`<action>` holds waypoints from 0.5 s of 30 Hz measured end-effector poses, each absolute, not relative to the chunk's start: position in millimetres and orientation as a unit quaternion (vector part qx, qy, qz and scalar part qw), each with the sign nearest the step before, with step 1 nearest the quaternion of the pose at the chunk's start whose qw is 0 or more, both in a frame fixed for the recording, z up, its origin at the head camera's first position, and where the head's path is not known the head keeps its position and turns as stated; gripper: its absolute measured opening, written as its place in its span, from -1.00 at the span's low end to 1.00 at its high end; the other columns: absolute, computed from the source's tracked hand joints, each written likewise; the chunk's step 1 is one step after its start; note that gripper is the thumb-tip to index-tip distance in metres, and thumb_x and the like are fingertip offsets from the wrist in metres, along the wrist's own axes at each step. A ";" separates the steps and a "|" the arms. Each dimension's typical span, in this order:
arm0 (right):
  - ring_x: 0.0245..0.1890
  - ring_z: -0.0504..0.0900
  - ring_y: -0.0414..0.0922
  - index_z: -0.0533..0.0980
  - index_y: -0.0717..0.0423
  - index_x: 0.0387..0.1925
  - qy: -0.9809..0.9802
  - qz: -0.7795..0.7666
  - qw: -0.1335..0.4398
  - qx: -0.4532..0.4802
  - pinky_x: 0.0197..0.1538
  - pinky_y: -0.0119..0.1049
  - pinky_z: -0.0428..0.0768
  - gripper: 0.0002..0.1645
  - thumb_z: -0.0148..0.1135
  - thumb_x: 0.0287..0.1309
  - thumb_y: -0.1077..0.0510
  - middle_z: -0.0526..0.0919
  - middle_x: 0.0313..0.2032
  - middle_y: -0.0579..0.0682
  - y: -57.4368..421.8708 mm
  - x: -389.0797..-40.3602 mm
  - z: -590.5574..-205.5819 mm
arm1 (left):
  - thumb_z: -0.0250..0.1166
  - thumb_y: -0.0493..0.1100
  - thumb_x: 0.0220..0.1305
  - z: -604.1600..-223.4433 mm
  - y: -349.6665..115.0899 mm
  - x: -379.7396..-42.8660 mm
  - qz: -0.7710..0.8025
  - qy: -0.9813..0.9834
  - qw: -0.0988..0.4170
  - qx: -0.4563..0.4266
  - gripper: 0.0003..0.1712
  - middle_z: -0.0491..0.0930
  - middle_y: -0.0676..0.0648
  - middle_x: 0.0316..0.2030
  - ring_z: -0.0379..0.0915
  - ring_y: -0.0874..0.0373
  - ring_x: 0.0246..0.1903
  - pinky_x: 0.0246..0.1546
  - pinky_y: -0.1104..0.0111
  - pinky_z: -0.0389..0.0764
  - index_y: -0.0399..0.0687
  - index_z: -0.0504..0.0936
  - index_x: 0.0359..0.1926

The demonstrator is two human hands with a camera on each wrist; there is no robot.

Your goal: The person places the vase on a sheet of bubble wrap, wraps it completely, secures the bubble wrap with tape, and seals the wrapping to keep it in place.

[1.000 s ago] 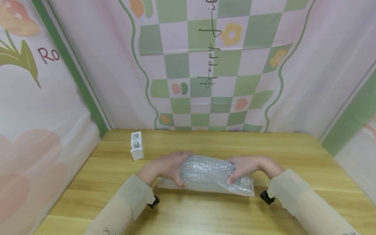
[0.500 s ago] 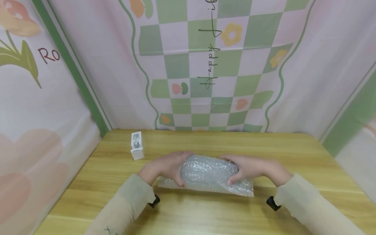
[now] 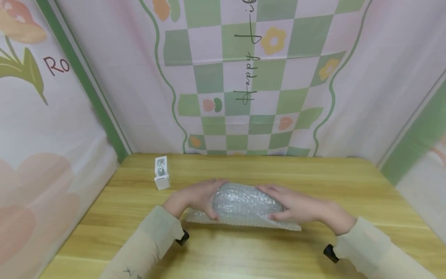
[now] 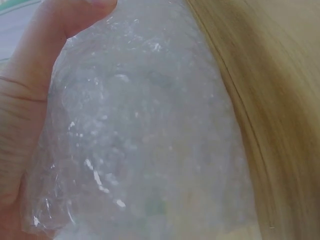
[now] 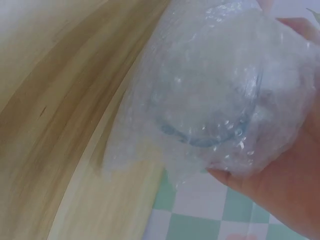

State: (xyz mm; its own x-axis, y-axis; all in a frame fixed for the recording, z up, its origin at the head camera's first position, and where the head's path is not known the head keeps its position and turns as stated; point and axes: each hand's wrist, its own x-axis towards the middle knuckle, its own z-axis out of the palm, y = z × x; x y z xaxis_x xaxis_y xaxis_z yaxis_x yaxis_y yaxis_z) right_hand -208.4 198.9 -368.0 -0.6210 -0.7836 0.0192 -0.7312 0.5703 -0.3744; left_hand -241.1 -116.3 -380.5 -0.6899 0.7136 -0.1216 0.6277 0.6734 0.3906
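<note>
A bundle of clear bubble wrap lies crosswise on the table, with a loose flat edge along its front. Through the wrap in the right wrist view, a round glassy rim shows at the bundle's end. My left hand grips the left end, thumb in front and fingers over the back. At the other end my right hand holds the bundle, its thumb on the front and its fingers over the top. Close up in the left wrist view, the bubble wrap fills most of the frame beside the left thumb.
A small white box with a grey-clear part in its top stands at the back left of the wooden table. Behind the table hangs a printed curtain with green checks. Similar cloth hangs at the left side.
My right hand has turned and its fingers have slid left over the top of the bundle, while its wrist has swung right and toward me. The left hand stays in its place.
</note>
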 end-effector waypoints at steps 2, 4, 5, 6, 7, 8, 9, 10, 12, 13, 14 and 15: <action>0.29 0.14 0.06 -0.09 0.02 0.44 0.887 -0.179 0.084 -0.417 0.26 0.03 0.19 0.07 0.18 0.07 -0.28 0.10 0.35 0.12 198.8 -206.8 -368.6 | 0.57 0.10 -0.33 -380.4 -116.3 -241.7 0.162 0.904 0.133 0.373 0.35 0.12 -0.05 0.34 0.09 0.08 0.27 0.22 0.23 0.22 -0.01 -0.06 0.43; 0.31 0.10 0.08 -0.13 0.01 0.45 0.889 -0.183 0.087 -0.410 0.26 0.06 0.17 0.22 0.29 -0.08 -0.32 0.05 0.37 0.13 198.0 -205.9 -370.5 | 0.57 0.11 -0.33 -380.0 -116.3 -242.1 0.160 0.904 0.133 0.373 0.35 0.10 -0.05 0.35 0.08 0.08 0.28 0.23 0.23 0.21 -0.01 -0.06 0.43; 0.31 0.10 0.09 -0.15 0.01 0.45 0.891 -0.182 0.087 -0.406 0.26 0.07 0.17 0.31 0.33 -0.18 -0.35 0.04 0.37 0.13 197.5 -205.7 -371.9 | 0.57 0.11 -0.32 -379.7 -116.3 -242.2 0.160 0.904 0.135 0.373 0.34 0.09 -0.05 0.35 0.07 0.08 0.28 0.23 0.23 0.20 -0.02 -0.06 0.43; 0.30 0.11 0.09 -0.17 0.00 0.45 0.894 -0.180 0.086 -0.402 0.25 0.07 0.17 0.40 0.36 -0.29 -0.39 0.04 0.37 0.14 196.8 -205.5 -373.5 | 0.57 0.11 -0.32 -379.4 -116.2 -242.4 0.160 0.904 0.135 0.372 0.34 0.08 -0.05 0.36 0.06 0.08 0.29 0.24 0.23 0.20 -0.02 -0.06 0.43; 0.30 0.12 0.10 -0.18 0.01 0.45 0.896 -0.179 0.082 -0.399 0.25 0.07 0.19 0.47 0.39 -0.39 -0.42 0.04 0.37 0.14 196.0 -205.5 -375.3 | 0.57 0.11 -0.32 -379.2 -116.1 -242.5 0.160 0.904 0.135 0.372 0.34 0.08 -0.05 0.36 0.05 0.09 0.29 0.24 0.23 0.19 -0.02 -0.05 0.43; 0.29 0.14 0.11 -0.18 0.01 0.45 0.897 -0.177 0.076 -0.397 0.24 0.08 0.20 0.53 0.41 -0.47 -0.43 0.06 0.36 0.15 195.2 -205.7 -377.5 | 0.56 0.11 -0.32 -379.1 -116.0 -242.6 0.160 0.904 0.137 0.372 0.34 0.07 -0.06 0.36 0.04 0.08 0.30 0.25 0.23 0.18 -0.03 -0.06 0.43; 0.28 0.15 0.11 -0.19 0.00 0.45 0.901 -0.170 0.070 -0.394 0.24 0.06 0.20 0.56 0.41 -0.52 -0.45 0.07 0.36 0.15 194.4 -205.8 -379.4 | 0.56 0.11 -0.31 -379.1 -115.9 -242.8 0.161 0.903 0.137 0.373 0.34 0.07 -0.06 0.36 0.03 0.08 0.30 0.25 0.24 0.17 -0.03 -0.06 0.43; 0.27 0.17 0.10 -0.19 0.00 0.45 0.903 -0.165 0.061 -0.392 0.24 0.05 0.21 0.58 0.42 -0.56 -0.45 0.09 0.35 0.15 193.5 -205.9 -381.2 | 0.57 0.11 -0.32 -379.2 -115.9 -243.0 0.164 0.902 0.137 0.375 0.34 0.07 -0.06 0.36 0.04 0.08 0.30 0.25 0.24 0.17 -0.05 -0.05 0.42; 0.26 0.20 0.10 -0.17 0.01 0.45 0.907 -0.155 0.044 -0.389 0.23 0.05 0.24 0.59 0.46 -0.59 -0.41 0.12 0.34 0.14 192.2 -206.3 -385.0 | 0.57 0.10 -0.31 -379.3 -115.7 -243.5 0.170 0.899 0.138 0.378 0.33 0.09 -0.06 0.35 0.04 0.09 0.29 0.25 0.24 0.17 -0.06 -0.04 0.42; 0.25 0.22 0.10 -0.14 0.02 0.45 0.909 -0.151 0.034 -0.388 0.22 0.05 0.25 0.58 0.49 -0.59 -0.37 0.14 0.33 0.13 191.5 -206.4 -386.6 | 0.57 0.09 -0.32 -379.5 -115.4 -244.0 0.177 0.897 0.139 0.380 0.33 0.11 -0.05 0.34 0.07 0.09 0.28 0.24 0.24 0.19 -0.07 -0.03 0.42; 0.23 0.24 0.09 -0.13 0.02 0.45 0.910 -0.145 0.022 -0.387 0.22 0.04 0.27 0.56 0.52 -0.58 -0.33 0.16 0.32 0.11 190.9 -206.7 -388.3 | 0.57 0.08 -0.32 -379.4 -115.3 -244.3 0.184 0.895 0.140 0.381 0.32 0.14 -0.04 0.32 0.10 0.11 0.26 0.23 0.25 0.21 -0.07 -0.02 0.41; 0.23 0.26 0.08 -0.10 0.03 0.44 0.911 -0.141 0.011 -0.387 0.21 0.03 0.28 0.53 0.54 -0.56 -0.27 0.18 0.32 0.10 190.4 -207.2 -389.7 | 0.57 0.07 -0.32 -379.4 -115.1 -244.6 0.192 0.893 0.141 0.381 0.31 0.17 -0.02 0.30 0.13 0.12 0.24 0.21 0.25 0.23 -0.07 -0.01 0.41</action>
State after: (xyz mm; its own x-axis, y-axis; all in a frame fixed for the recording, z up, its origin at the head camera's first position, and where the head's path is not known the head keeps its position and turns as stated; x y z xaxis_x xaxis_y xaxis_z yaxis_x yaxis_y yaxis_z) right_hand -207.2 190.4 -389.7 -0.7002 -0.7083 0.0897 -0.7022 0.6607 -0.2653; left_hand -244.6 -115.1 -379.4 -0.6697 0.7349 -0.1066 0.6266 0.6363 0.4499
